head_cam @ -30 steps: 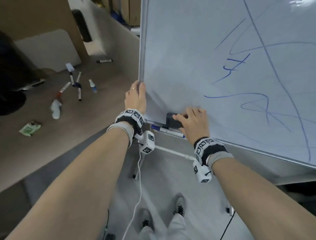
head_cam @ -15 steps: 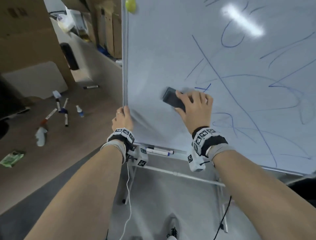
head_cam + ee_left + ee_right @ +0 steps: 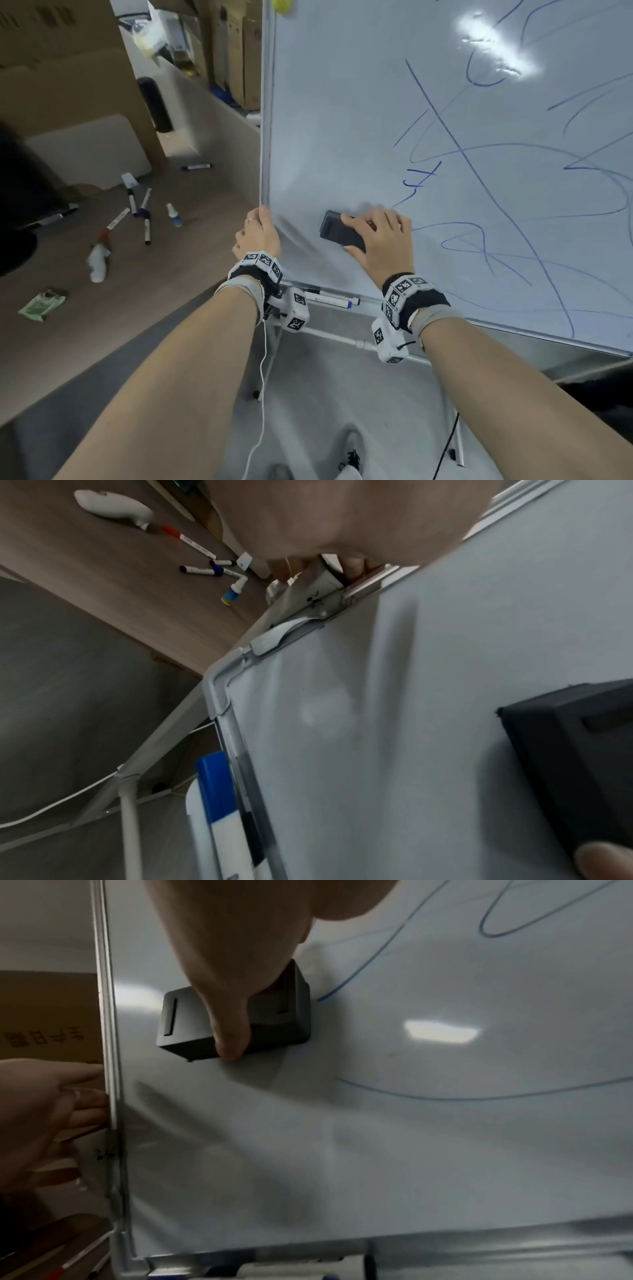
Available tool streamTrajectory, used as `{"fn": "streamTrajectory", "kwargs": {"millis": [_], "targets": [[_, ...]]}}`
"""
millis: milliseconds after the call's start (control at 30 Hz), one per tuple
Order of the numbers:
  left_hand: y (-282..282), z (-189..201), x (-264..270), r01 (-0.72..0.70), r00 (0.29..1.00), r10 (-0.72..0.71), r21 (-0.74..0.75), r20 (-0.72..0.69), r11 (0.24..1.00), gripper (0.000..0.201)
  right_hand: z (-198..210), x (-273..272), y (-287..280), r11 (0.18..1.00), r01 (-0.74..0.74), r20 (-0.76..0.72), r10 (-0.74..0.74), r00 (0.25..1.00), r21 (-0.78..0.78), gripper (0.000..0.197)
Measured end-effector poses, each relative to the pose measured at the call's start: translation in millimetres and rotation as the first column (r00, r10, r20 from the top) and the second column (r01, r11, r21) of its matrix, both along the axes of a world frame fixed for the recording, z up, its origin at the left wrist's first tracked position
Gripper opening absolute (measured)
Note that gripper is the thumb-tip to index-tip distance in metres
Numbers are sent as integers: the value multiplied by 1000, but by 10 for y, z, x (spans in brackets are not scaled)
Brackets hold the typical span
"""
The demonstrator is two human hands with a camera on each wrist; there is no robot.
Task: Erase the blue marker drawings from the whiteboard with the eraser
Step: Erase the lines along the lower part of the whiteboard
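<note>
A whiteboard [image 3: 342,120] on a stand fills the right of the head view, covered with blue marker lines [image 3: 479,192] across its middle and right. My right hand [image 3: 380,240] grips a black eraser [image 3: 337,230] [image 3: 185,1020] and presses it flat on the board's lower left, just left of the nearest blue strokes. The eraser [image 3: 575,764] also shows at the right edge of the left wrist view. My left hand [image 3: 258,236] grips the board's left frame [image 3: 264,137], fingers curled behind the edge.
A blue-capped marker [image 3: 330,301] [image 3: 219,791] lies in the tray under the board. On the brown table [image 3: 68,325] to the left lie several markers [image 3: 145,219], a small spray bottle [image 3: 173,216], a white object [image 3: 97,262] and a green packet [image 3: 42,303]. Stand legs and a cable run below.
My right hand lifted the eraser from the tray up onto the board, then slid it down and left across the surface. The left hand kept its hold on the frame.
</note>
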State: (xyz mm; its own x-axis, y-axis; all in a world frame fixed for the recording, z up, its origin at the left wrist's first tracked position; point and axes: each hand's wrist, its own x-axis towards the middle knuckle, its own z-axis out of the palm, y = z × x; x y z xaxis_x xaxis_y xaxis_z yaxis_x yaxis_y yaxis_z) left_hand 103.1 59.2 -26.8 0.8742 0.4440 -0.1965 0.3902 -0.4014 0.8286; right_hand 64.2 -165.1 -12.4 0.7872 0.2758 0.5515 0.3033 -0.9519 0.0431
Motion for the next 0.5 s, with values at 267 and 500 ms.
{"fn": "streamTrajectory", "kwargs": {"millis": [267, 500], "targets": [[-305, 198, -14, -175, 980, 173, -13, -100, 984, 61, 805, -21, -661, 969, 217, 264, -240, 934, 115, 53], [-257, 412, 79, -198, 968, 181, -89, -172, 976, 82, 951, -26, -812, 990, 79, 277, -110, 955, 118, 53]]}}
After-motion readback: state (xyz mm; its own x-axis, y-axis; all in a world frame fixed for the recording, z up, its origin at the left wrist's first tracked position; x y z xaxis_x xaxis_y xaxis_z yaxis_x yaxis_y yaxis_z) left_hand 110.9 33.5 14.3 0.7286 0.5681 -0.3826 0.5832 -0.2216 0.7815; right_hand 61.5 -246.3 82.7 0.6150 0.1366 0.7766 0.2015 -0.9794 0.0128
